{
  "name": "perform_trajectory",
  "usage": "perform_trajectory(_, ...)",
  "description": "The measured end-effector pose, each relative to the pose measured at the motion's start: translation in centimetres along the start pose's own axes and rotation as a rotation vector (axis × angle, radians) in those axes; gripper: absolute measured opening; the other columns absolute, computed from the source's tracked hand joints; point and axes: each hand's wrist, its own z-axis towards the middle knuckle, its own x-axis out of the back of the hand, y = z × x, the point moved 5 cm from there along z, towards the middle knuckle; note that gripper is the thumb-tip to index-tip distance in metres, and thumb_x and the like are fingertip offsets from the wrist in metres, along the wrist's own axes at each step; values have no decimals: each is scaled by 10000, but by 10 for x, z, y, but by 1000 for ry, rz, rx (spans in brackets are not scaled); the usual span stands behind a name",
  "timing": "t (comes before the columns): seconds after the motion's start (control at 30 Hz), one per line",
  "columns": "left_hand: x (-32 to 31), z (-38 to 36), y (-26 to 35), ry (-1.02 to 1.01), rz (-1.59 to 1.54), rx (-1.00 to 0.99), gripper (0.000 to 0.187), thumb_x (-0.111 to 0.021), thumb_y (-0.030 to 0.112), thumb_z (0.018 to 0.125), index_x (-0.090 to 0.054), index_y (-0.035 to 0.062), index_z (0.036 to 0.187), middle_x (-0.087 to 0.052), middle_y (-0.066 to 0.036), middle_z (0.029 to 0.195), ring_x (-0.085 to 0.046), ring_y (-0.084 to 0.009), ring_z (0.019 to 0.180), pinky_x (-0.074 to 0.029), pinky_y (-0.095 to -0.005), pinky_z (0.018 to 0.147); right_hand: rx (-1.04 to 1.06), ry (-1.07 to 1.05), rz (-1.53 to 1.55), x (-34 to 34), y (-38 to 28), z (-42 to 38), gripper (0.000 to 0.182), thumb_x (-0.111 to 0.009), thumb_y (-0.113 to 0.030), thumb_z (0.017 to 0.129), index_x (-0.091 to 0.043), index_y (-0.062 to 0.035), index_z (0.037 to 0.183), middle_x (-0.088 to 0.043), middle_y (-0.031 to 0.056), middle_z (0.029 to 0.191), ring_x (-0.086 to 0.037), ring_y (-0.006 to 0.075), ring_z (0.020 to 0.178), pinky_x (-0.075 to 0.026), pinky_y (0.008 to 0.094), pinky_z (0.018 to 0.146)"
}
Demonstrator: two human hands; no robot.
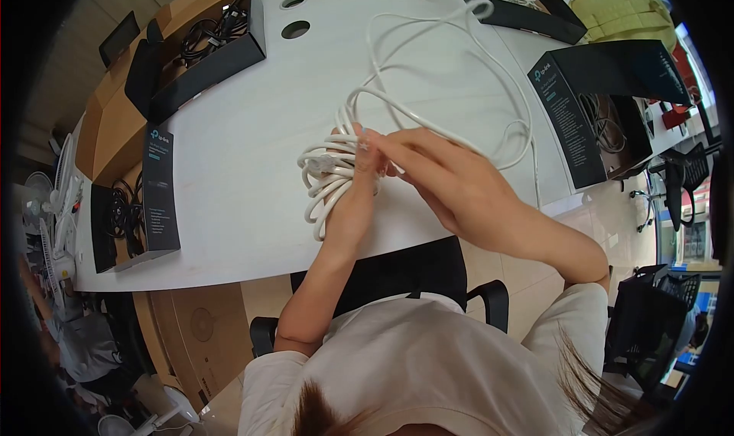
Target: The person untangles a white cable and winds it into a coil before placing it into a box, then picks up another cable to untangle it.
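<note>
Left hand (348,184) clamped on cable coil (325,178), right hand (440,180) pinching loose cable (459,69); far slack could snag, loosening coil.

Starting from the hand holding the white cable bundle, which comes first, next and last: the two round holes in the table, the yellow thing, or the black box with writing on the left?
From the left hand, in the head view:
1. Black box, to the left at the table's near edge.
2. Round holes, up the table, far side.
3. Yellow thing, far right corner.
</note>
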Motion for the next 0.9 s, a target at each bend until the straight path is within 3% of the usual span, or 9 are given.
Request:
perform_trajectory(0.1,17,2,-9,328,-154,135,270,-461,357,910,-454,87,897,-454,-4,740,-442,-94,720,-371,-240,682,-33,6,-24,-2,-2,-18,633,-472,98,688,-403,-64,1296,-513,115,1040,-548,267,841,-454,336,731)
perform_trajectory(0.2,40,13,5,239,-458,-140,128,-472,230,890,-481,103,893,-488,16,806,-470,-85,757,-408,-231,702,-109,-121,3,-1,1,-28,546,-475,67,731,-435,-66,1260,-548,87,908,-542,234,789,-434,344,754)
perform_trajectory(0.3,43,13,22,376,-473,-184,110,-457,205,881,-448,108,830,-445,22,753,-465,-91,739,-409,-238,739,-130,-297,141,-8,12,-31,386,-485,-6,787,-483,-67,1169,-556,58,754,-537,209,722,-413,375,793)
perform_trajectory(0.43,62,21,40,130,-729,-315,112,-416,178,890,-389,109,806,-415,34,714,-464,-69,729,-387,-295,847,-20,-460,55,-15,27,-35,161,-515,-100,820,-528,-70,978,-551,49,661,-546,212,658,-387,421,868)
perform_trajectory(0.57,81,15,77,-104,-1026,-382,48,-390,159,878,-375,125,847,-443,70,649,-458,-50,652,-374,-294,782,9,-396,-182,-5,53,-27,74,-553,-135,813,-549,-61,812,-556,65,665,-544,262,678,-383,415,902)
perform_trajectory(0.67,80,9,84,-311,-1311,-246,29,-396,118,861,-368,126,858,-472,85,586,-482,-31,588,-363,-273,744,176,-191,-232,11,38,-1,94,-561,-152,820,-541,-62,801,-552,84,668,-551,264,697,-415,377,855)
perform_trajectory(0.73,79,6,88,-388,-1369,-217,46,-396,94,850,-366,127,861,-492,91,552,-496,-25,556,-351,-257,725,31,-334,-141,8,46,2,131,-570,-171,833,-603,-48,864,-585,87,670,-551,259,642,-447,341,710)
perform_trajectory(0.87,73,-5,88,-681,-1178,-198,50,-398,110,861,-355,123,841,-478,73,461,-516,-52,419,-390,-244,624,-112,-319,53,-14,82,4,214,-567,-232,846,-659,-42,884,-611,84,651,-539,247,561,-434,338,569)
perform_trajectory(0.9,70,-9,79,-790,-1066,-71,87,-458,170,818,-386,122,825,-447,79,413,-492,-71,342,-363,-218,496,-129,-269,121,-15,94,9,238,-556,-259,856,-671,-51,883,-619,84,648,-541,241,537,-430,340,543)
